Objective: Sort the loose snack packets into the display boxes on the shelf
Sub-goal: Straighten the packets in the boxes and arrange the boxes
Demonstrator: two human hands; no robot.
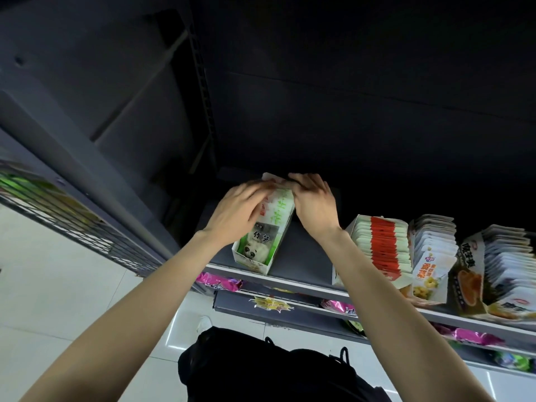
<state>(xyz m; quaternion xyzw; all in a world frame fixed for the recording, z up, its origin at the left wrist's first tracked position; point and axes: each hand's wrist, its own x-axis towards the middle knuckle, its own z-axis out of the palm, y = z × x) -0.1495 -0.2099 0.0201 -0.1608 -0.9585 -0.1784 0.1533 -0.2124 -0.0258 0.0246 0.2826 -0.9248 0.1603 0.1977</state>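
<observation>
Both hands cover the far end of the green display box (pixel 262 239), the left hand (pixel 237 211) smears with motion blur, and the rightmost box (pixel 510 274) runs off the picture's right edge.

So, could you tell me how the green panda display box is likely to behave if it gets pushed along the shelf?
The panda display box looks like thin open-topped card, so probably light and easily dented. It looks only partly filled, so it would likely slide readily. It stands at the shelf edge, so a forward nudge might tip it off.
</observation>
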